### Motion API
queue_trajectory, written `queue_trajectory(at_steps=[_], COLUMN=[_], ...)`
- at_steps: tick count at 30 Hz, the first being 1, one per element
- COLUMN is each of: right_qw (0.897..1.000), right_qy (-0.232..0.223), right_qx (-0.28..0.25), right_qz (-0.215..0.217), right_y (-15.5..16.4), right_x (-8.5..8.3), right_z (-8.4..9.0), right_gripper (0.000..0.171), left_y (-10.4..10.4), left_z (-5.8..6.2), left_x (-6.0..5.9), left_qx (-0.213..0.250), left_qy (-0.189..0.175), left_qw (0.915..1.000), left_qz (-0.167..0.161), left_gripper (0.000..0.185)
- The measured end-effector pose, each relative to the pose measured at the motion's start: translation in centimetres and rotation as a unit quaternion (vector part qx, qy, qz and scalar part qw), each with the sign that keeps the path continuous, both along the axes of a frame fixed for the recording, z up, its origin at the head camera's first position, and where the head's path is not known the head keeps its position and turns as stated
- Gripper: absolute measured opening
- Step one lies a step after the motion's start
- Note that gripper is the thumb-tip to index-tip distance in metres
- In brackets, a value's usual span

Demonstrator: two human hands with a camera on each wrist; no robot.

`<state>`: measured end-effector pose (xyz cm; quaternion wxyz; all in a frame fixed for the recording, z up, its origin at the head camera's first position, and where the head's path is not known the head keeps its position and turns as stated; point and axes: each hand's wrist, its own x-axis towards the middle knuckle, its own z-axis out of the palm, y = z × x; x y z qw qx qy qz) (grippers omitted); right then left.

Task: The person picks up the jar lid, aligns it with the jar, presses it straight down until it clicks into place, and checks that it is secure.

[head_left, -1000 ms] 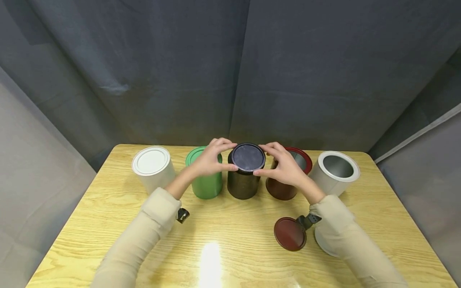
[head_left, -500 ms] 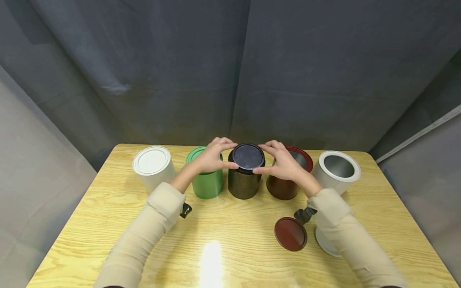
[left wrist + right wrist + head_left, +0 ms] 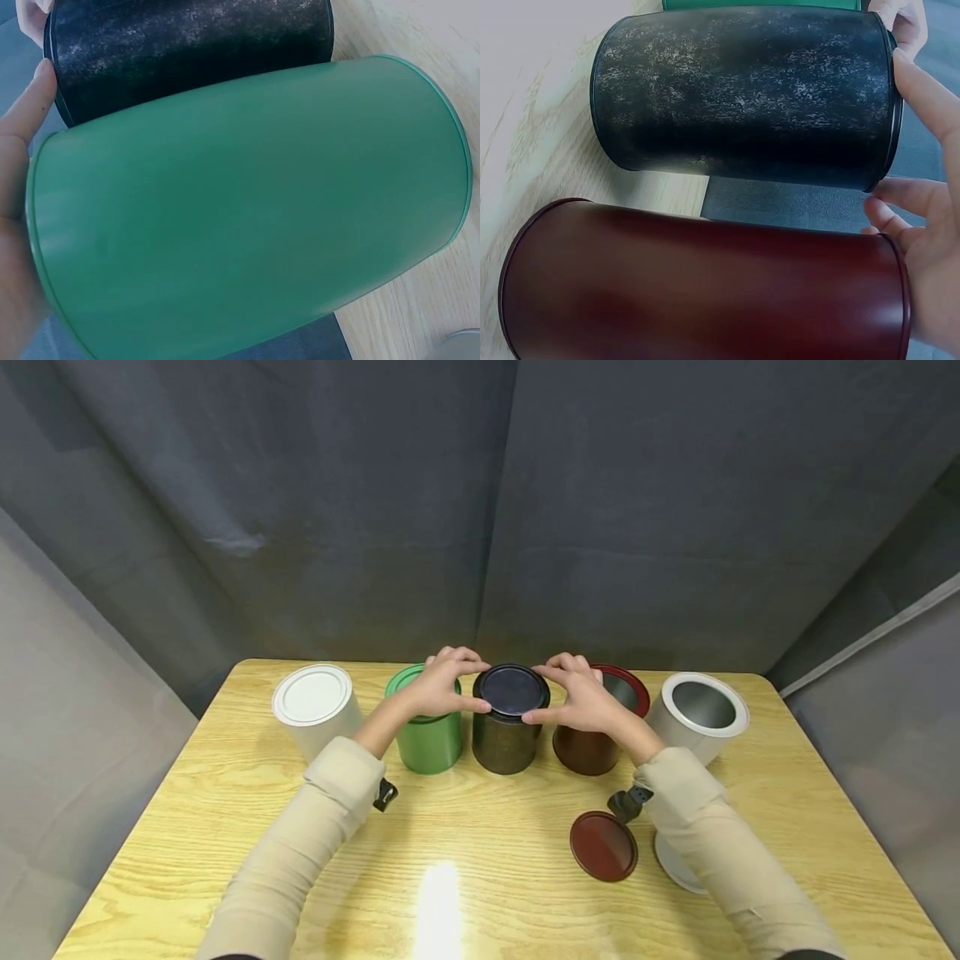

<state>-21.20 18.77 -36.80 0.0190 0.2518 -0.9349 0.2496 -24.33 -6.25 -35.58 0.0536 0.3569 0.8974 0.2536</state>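
A black can (image 3: 504,747) stands upright at the middle of the row, its surface scuffed in the right wrist view. The black lid (image 3: 512,690) lies level over its top, right at the rim. My left hand (image 3: 437,687) pinches the lid's left edge, thumb in front and fingers behind. From the other side my right hand (image 3: 587,700) holds the right edge in the same way. The green can (image 3: 247,210) is just under my left hand and wrist. Below my right hand stands an open dark red can (image 3: 705,285), partly hidden by it.
On the wooden table (image 3: 375,868), a lidded white can (image 3: 313,695) stands at the left end. An open white can (image 3: 670,724) stands at the right end. Nearer lie a dark red lid (image 3: 603,846) and a white lid (image 3: 677,865), partly under my right sleeve.
The black lid has come down slightly onto the black can, and both hands have moved down with it. The other cans and lids have stayed where they were.
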Motion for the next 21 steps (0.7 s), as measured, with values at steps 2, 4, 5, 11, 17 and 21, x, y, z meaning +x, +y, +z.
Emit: queue_trajectory(at_steps=[2, 4, 5, 11, 17, 21], right_qw=[1.000, 1.000, 1.000, 1.000, 0.999, 0.999], right_qy=[-0.006, -0.009, -0.009, 0.018, 0.028, 0.017], right_qx=[0.002, 0.006, 0.009, -0.010, -0.038, -0.030], right_qz=[0.003, 0.005, 0.005, -0.001, -0.002, -0.003], right_y=[-0.02, 0.00, 0.02, 0.19, 0.05, -0.07], right_x=[-0.12, -0.18, -0.16, -0.02, -0.20, -0.25], right_z=[0.01, 0.00, 0.02, 0.31, 0.43, 0.28], right_gripper=[0.072, 0.073, 0.073, 0.067, 0.056, 0.054], left_y=[-0.10, -0.16, -0.17, -0.14, 0.18, 0.33], left_z=[-0.05, -0.11, -0.15, -0.29, -0.22, -0.15], left_x=[-0.06, -0.11, -0.14, -0.25, -0.22, -0.13], left_qx=[-0.002, -0.005, -0.008, 0.003, -0.004, -0.015], left_qy=[-0.006, -0.011, -0.013, -0.014, -0.005, -0.004], left_qw=[1.0000, 0.9999, 0.9999, 0.9999, 0.9999, 0.9998], left_qz=[0.002, 0.002, 0.002, 0.008, 0.013, 0.014], left_gripper=[0.062, 0.062, 0.062, 0.060, 0.054, 0.055])
